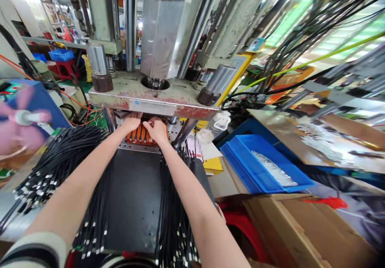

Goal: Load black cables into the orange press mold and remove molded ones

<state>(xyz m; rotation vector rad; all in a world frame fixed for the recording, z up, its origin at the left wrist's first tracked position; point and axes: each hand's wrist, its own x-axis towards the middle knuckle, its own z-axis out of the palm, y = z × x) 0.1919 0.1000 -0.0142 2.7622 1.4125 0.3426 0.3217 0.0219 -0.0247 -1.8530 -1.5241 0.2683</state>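
Under the press plate, an orange mold block (136, 136) holds several black cable ends (145, 134) side by side. My left hand (132, 123) rests at the block's left rear, its fingertips hidden at the far edge. On the right part of the block, my right hand (155, 129) has thumb and fingers drawn together at the cables; what lies between them is too small to make out. Bundles of black cables hang at both sides of the black table (132, 196), one bundle (98, 208) on the left and another (173, 204) on the right.
The press plate (153, 103) and its steel columns stand over my hands. A pink fan (25, 117) is at the far left, with a large cable pile (66, 156) near it. To the right are a blue tray (240, 164), a cardboard box (288, 228) and a plastic bottle (221, 121).
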